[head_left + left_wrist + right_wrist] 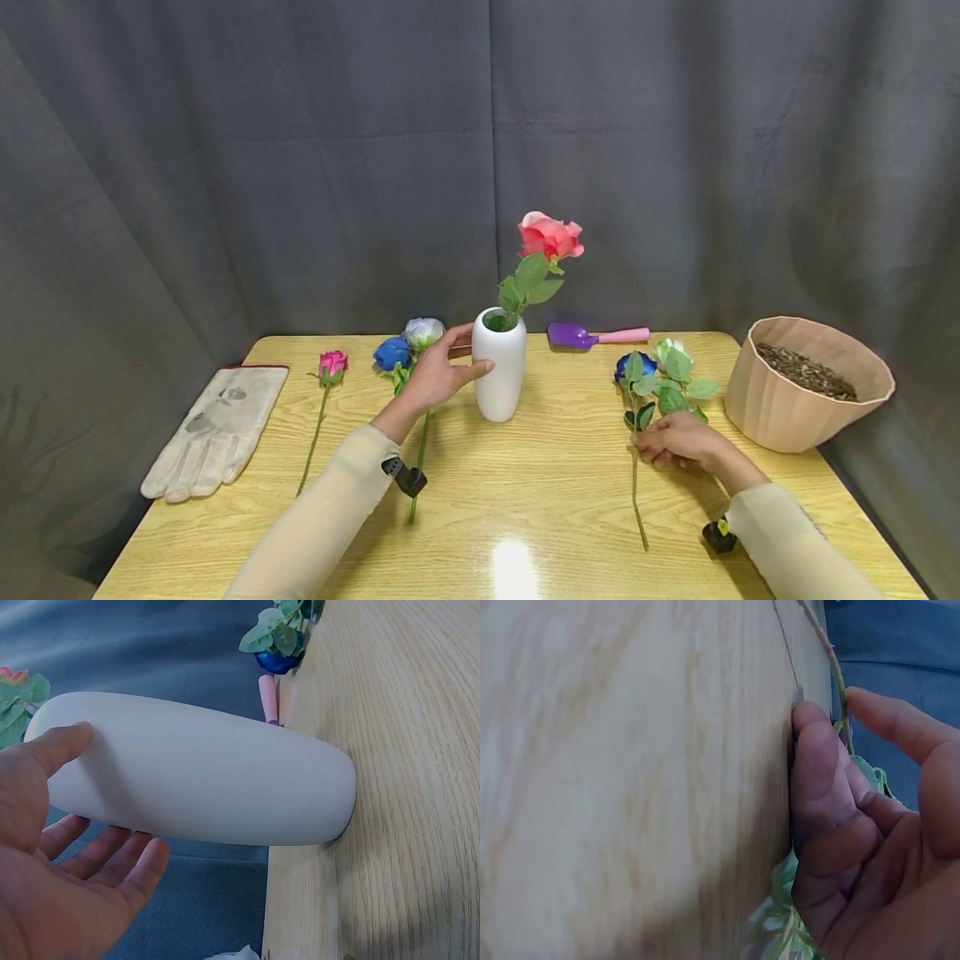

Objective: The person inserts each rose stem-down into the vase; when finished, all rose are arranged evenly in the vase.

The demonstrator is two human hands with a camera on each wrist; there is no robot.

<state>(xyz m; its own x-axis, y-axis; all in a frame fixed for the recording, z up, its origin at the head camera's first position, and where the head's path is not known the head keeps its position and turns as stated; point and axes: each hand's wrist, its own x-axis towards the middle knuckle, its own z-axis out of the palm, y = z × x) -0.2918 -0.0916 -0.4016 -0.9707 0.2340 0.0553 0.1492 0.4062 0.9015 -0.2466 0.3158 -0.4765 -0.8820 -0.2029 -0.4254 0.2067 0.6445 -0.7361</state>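
Grey curtain [375,100] behind desk [525,492]. My left hand [438,371] grips the vase [500,375] standing on it; probably slick, breakable. Right hand's [678,437] fingers pinch the blue rose [648,365] above the desk, below its leaves: likely light, bendy.

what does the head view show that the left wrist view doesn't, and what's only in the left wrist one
Only the head view shows the right hand, the planter of dark soil and the magenta rose.

Only the left wrist view shows the palm side of the left hand.

Both show the white vase, coral rose, dark blue rose, pink scoop handle, table and curtain, though the left wrist view catches only part of the coral rose.
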